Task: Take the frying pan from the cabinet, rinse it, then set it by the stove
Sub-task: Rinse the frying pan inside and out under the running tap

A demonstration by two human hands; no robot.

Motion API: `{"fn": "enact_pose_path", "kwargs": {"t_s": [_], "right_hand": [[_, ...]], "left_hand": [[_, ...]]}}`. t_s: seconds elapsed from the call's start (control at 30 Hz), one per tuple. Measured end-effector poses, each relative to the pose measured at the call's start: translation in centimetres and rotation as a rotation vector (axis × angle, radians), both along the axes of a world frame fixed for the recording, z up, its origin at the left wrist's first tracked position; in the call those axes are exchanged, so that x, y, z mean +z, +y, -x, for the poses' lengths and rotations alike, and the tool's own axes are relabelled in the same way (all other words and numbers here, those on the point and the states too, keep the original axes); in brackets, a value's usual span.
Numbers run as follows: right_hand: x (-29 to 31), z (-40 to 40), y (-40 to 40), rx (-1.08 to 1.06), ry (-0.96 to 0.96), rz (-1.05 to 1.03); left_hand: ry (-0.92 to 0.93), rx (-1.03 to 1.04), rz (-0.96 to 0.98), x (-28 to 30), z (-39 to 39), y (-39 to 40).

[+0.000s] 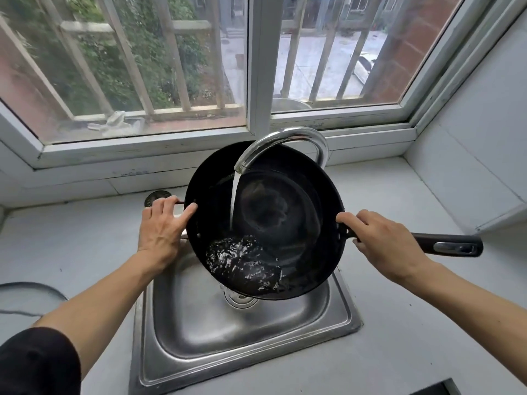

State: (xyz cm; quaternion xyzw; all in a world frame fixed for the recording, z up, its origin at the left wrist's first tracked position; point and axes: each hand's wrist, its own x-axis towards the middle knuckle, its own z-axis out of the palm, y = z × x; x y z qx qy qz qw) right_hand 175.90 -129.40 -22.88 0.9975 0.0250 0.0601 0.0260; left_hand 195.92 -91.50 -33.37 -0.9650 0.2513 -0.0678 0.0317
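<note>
Both hands held the black frying pan (273,223) over the steel sink (199,323), tilted toward its near edge. The left hand (162,226) gripped the small helper handle on the pan's left rim, fingers curled over it and thumb against the rim. The right hand (382,240) wrapped round the base of the long handle (450,245), which pointed right. Water from the curved chrome faucet (285,143) ran into the pan, pooled at its near side and spilled toward the drain (238,299). Both forearms reached in from the near side. A pale countertop (413,323) surrounded the sink, with a barred window (171,67) beyond the far side.
</note>
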Motion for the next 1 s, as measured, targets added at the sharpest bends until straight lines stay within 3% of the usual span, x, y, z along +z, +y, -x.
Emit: {"fn": "enact_pose_path", "kwargs": {"t_s": [0.4,1.0], "right_hand": [[-3.0,-0.4,-0.4,-0.03,-0.099,-0.119],[-7.7,-2.7,2.5,-0.022,-0.068,-0.311]], "left_hand": [[-0.088,-0.056,-0.037,2.8,-1.5,0.6],[-0.191,-0.034,-0.124,6.5,-0.5,5.0]]}}
